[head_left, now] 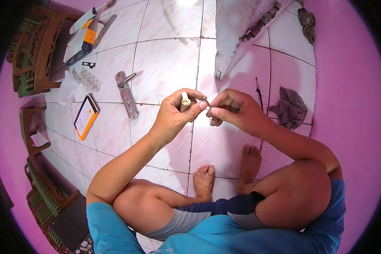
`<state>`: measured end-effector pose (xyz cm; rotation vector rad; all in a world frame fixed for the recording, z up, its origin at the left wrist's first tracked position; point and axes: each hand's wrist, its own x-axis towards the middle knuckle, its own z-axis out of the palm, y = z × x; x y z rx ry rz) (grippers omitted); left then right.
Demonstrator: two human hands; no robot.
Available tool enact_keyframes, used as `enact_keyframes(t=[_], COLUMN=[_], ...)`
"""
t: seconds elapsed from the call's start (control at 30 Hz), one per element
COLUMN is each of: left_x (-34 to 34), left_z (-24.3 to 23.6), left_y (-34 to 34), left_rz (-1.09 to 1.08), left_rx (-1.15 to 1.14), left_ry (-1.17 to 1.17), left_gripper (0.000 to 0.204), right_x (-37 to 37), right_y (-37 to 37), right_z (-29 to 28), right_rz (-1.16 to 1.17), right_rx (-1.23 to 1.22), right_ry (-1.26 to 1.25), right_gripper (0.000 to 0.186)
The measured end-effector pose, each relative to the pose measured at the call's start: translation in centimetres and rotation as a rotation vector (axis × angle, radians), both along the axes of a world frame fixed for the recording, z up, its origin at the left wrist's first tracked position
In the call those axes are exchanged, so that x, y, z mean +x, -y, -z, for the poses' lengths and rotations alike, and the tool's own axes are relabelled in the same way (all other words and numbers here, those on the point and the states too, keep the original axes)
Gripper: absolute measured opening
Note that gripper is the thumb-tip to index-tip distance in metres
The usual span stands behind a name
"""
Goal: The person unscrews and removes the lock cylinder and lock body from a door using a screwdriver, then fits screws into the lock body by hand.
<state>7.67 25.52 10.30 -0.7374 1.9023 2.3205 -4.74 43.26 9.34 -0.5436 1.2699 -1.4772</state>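
Observation:
My left hand point(177, 110) is closed around a small silver and brass lock cylinder point(186, 102), held upright at the middle of the view. Its thumb and index fingertip also meet a small thin dark metal piece point(208, 104). My right hand point(230, 108) pinches that piece between thumb and fingers, close beside my left thumb. Further left on the tiles lies a long metal door plate with a lever handle point(127, 95).
An orange-edged box point(86, 118), plastic bags point(67, 89), an open box point(78, 46) and wooden chairs point(33, 67) are at left. At right are a grey cloth point(288, 108), a dark thin tool point(259, 93) and a white panel point(228, 38) beside the pink wall.

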Motion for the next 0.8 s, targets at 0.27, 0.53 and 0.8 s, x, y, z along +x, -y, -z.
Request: enact_keyframes(t=[0.27, 0.53, 0.8], left_x=[-0.11, -0.21, -0.17], left_z=[0.24, 0.34, 0.57], left_y=[-0.28, -0.28, -0.52], left_rz=[0.0, 0.002, 0.022], left_rx=[0.143, 0.223, 0.241], left_ry=[0.027, 0.042, 0.073], left_gripper=[0.021, 0.024, 0.024], right_x=[-0.05, -0.21, -0.17], right_y=[-0.06, -0.17, -0.19], right_z=[-0.4, -0.5, -0.26], right_rz=[-0.078, -0.113, -0.125], right_rx=[0.012, -0.017, -0.02], right_ry=[0.096, 0.102, 0.115], right_gripper=[0.018, 0.018, 0.016])
